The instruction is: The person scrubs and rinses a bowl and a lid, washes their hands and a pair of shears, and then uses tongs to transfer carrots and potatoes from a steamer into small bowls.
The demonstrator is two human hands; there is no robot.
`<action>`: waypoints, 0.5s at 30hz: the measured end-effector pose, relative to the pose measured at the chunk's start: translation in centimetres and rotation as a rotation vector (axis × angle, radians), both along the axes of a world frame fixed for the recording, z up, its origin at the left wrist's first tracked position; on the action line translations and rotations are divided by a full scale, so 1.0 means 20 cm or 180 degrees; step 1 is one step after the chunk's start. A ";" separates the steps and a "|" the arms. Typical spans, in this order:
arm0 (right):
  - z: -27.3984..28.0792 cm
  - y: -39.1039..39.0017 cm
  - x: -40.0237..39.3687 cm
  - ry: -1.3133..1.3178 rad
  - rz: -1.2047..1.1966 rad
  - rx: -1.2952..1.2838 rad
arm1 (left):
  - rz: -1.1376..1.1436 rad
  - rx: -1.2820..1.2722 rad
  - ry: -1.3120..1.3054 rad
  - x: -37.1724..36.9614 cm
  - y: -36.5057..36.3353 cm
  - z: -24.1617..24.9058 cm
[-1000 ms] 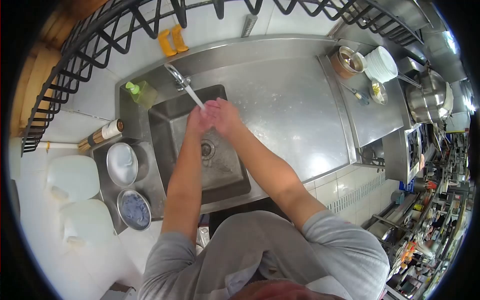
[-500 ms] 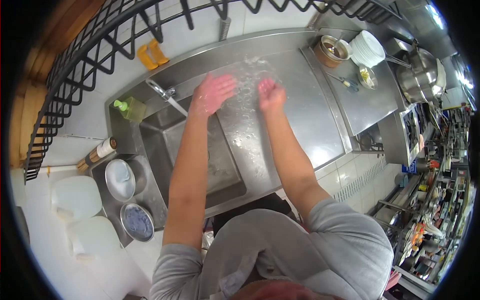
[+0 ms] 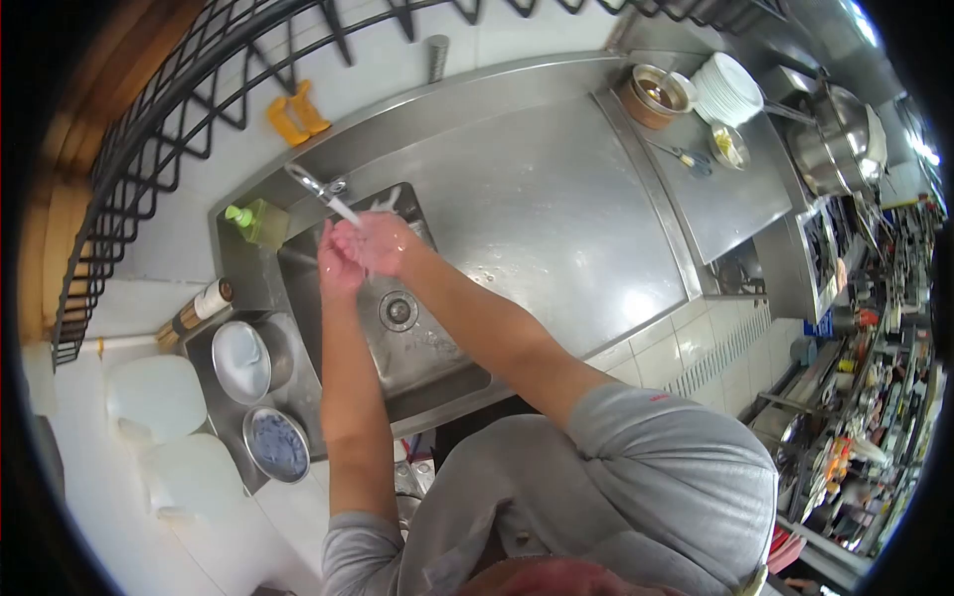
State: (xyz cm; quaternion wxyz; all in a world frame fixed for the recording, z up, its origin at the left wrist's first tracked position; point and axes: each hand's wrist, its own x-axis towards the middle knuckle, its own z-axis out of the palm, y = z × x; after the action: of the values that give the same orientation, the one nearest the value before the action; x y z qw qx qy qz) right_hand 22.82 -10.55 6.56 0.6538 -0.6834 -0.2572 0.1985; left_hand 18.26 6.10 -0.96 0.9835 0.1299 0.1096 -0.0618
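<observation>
The broad bare steel counter (image 3: 556, 214) right of the sink lies open. Left is crowded — a green soap bottle (image 3: 256, 221) beside the chrome tap (image 3: 316, 185), two round metal bowls (image 3: 256, 397) below. Far right, a brown pot (image 3: 654, 94) and stacked white plates (image 3: 730, 89) block the counter's end.

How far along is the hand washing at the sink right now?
Midway. The faucet is running, and both the left hand and the right hand are cupped together under the stream above the sink. Nothing is held. Left to do: shutting off the water. The soap bottle stands untouched beside the basin.
</observation>
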 end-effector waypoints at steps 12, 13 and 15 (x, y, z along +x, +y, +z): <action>-0.12 -0.14 0.49 0.0933 0.0221 -0.0297 | 0.0494 0.1388 0.1177 0.13 -0.28 0.17; -0.17 -0.13 0.40 0.1318 0.0488 -0.0081 | 0.0450 0.1497 0.0881 0.10 -0.27 0.10; -0.23 -0.09 0.23 0.2158 0.0666 0.0576 | 0.0286 0.1221 0.0522 0.06 -0.24 0.08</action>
State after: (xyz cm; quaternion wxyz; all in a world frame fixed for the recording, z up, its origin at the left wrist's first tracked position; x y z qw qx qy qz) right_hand 27.51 -12.37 1.98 0.7358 -0.4882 -0.1108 0.4560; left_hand 19.52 1.28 0.56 0.9303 0.3042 0.2048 -0.0063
